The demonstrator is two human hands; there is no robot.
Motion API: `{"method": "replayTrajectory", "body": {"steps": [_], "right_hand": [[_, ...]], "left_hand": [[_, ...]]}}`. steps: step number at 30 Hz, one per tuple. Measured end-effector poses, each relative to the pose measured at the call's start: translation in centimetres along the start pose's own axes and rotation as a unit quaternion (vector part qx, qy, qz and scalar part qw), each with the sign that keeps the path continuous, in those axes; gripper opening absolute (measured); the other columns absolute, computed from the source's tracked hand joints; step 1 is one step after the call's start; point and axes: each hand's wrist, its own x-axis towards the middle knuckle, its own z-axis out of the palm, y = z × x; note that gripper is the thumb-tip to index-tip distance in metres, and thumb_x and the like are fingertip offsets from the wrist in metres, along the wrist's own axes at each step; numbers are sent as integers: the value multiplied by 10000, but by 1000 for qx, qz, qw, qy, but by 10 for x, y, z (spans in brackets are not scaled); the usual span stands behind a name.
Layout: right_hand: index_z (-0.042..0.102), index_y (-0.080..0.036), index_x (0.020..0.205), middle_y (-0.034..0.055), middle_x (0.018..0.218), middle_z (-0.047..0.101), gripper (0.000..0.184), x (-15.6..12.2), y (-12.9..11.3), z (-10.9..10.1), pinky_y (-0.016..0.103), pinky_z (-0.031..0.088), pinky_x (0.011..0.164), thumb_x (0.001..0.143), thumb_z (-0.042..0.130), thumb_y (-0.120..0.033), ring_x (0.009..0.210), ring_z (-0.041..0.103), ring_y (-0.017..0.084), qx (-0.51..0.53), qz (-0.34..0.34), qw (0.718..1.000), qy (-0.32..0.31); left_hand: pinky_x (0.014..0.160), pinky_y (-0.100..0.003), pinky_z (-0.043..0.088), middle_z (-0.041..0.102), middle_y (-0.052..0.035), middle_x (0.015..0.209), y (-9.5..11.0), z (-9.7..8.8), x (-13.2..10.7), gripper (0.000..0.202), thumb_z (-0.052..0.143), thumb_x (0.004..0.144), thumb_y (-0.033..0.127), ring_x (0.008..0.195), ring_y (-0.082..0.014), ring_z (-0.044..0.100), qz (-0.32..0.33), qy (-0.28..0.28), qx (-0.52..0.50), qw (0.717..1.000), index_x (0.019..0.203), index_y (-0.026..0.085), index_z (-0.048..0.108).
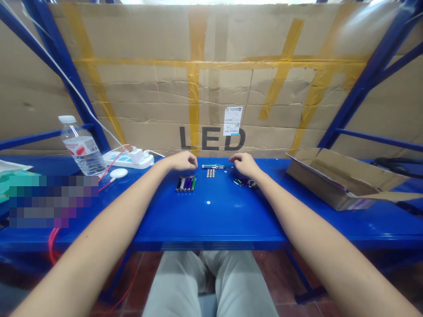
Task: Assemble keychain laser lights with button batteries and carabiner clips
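Both my arms reach forward over a blue table (211, 220). My left hand (183, 160) rests curled on the table just left of a small green and purple cylinder (213, 167) that lies on its side. My right hand (243, 164) is on the other side of that cylinder, fingers bent downward and apart, holding nothing I can see. A row of several small coloured cylinders (186, 183) lies below my left hand. A cluster of small silver button cells (210, 173) sits under the lone cylinder. A heap of coloured clips (244, 182) lies beside my right wrist.
An open cardboard box (343, 184) stands at the right. A water bottle (81, 147), a white power strip (128, 158) with a red cable and a white puck (118, 173) are at the left. Taped cardboard marked LED (211, 138) forms the back wall.
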Motion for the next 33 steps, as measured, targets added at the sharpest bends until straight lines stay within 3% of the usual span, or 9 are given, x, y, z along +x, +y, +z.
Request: {"method": "replayTrajectory", "body": {"steps": [4, 9, 13, 19, 23, 28, 33], "right_hand": [[783, -153, 948, 83, 1028, 762, 332, -14, -32, -1, 312, 489, 905, 822, 486, -73, 976, 674, 210, 18, -84, 996, -7], [782, -180, 1022, 60, 1035, 759, 358, -40, -85, 13, 286, 480, 884, 827, 506, -63, 941, 672, 182, 38, -252, 960, -115], [774, -185, 1076, 88, 1078, 746, 363, -50, -102, 26, 329, 473, 928, 842, 525, -64, 989, 660, 204, 13, -306, 939, -153], [728, -156, 1203, 141, 1170, 714, 375, -50, -98, 35, 394, 454, 988, 894, 519, -117, 1071, 638, 247, -38, -315, 928, -196], [726, -147, 1194, 150, 1190, 702, 354, -50, -98, 36, 397, 442, 992, 907, 520, -133, 1082, 628, 253, -58, -320, 924, -199], [747, -153, 1027, 118, 1053, 724, 259, -49, -100, 34, 334, 451, 916, 888, 531, -115, 987, 631, 216, -65, -318, 926, -191], [717, -157, 799, 66, 844, 727, 201, -48, -100, 21, 262, 430, 740, 826, 531, -87, 781, 611, 169, -48, -286, 933, -213]], "left_hand": [[694, -239, 461, 762, -18, 850, 5, -3, -3, 191, 647, 639, 200, 775, -178, 667, 4, -46, 25, 999, 791, 229, 760], [659, -230, 456, 754, -10, 809, 5, 2, -2, 237, 616, 613, 170, 744, -174, 657, 10, -88, 25, 996, 794, 223, 759], [633, -222, 449, 747, -2, 772, 3, 4, -2, 243, 618, 580, 145, 707, -165, 646, 17, -94, -2, 995, 757, 224, 764], [597, -231, 436, 735, 2, 727, 2, 8, 0, 240, 632, 577, 150, 646, -155, 629, 1, -96, -7, 995, 764, 223, 763], [600, -240, 442, 733, -12, 719, 5, 10, -1, 212, 650, 578, 147, 641, -159, 627, 7, -86, -32, 996, 742, 214, 767], [620, -229, 444, 732, -2, 725, 7, 12, 0, 205, 648, 592, 145, 664, -148, 629, 21, -73, -32, 997, 745, 208, 768], [654, -239, 453, 736, -3, 744, 14, 18, 1, 174, 671, 627, 170, 704, -159, 636, 44, -67, -46, 996, 765, 207, 770]]}}
